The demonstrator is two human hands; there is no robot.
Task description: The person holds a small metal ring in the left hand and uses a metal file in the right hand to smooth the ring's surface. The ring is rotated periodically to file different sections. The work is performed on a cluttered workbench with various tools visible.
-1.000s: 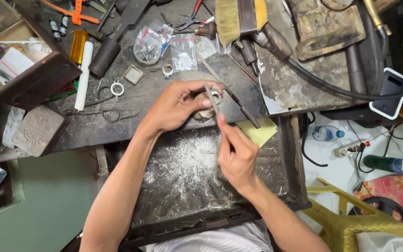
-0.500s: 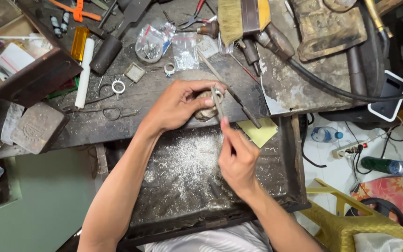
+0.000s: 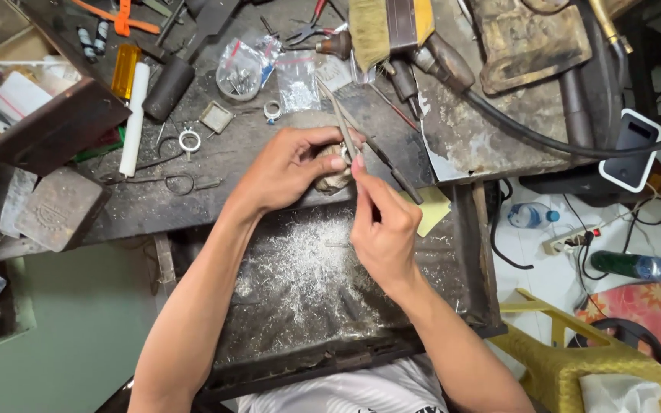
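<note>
Right hand point(image 3: 380, 229) pinched a thin metal file point(image 3: 340, 115) between thumb and fingertips, grip pressed together low on the shaft, with the tool slanting up and away over the bench point(image 3: 254, 164). Left hand point(image 3: 288, 170) curled around a small silvery ring point(image 3: 343, 153), grip closed on it from the side and braced against a worn, rounded peg point(image 3: 334, 180) at the bench edge. File laid across the ring, right at the point where both hands met. Whether the file actually touched the ring: could not tell.

Just below the hands, a dark catch tray point(image 3: 307, 306) dusted with pale metal filings. Beside the right wrist, a yellow scrap of paper point(image 3: 431, 210).

Farther out on the bench: a second small ring point(image 3: 271, 112), a white ring-shaped piece point(image 3: 189, 141), a square metal frame point(image 3: 216, 117), clear plastic bags point(image 3: 297, 80), a white stick point(image 3: 133, 118), a yellow lighter point(image 3: 125, 70). Toward the far edge, a flat brush point(image 3: 388, 27) and a black hose point(image 3: 537, 134). At the left, an open wooden box point(image 3: 47, 126) and a square steel block point(image 3: 61, 208). On the floor at the right, a yellow plastic stool point(image 3: 568, 359) and a water bottle point(image 3: 529, 216).
</note>
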